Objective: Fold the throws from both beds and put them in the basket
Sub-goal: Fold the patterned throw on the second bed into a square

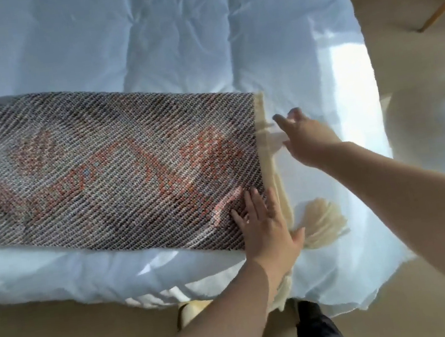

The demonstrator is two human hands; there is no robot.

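The throw [108, 166] lies across the white duvet [197, 30], from the left to the centre of the frame. The left hand [266, 227] presses flat on its lower right corner, fingers straight. The right hand [304, 135] is at the cream fringe [270, 162], but it is blurred and I cannot tell its grip. Wooden chair legs [438, 10] stand at upper right.

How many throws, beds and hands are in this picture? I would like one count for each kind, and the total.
Throw: 1
Bed: 1
Hands: 2, the left hand and the right hand
Total: 4
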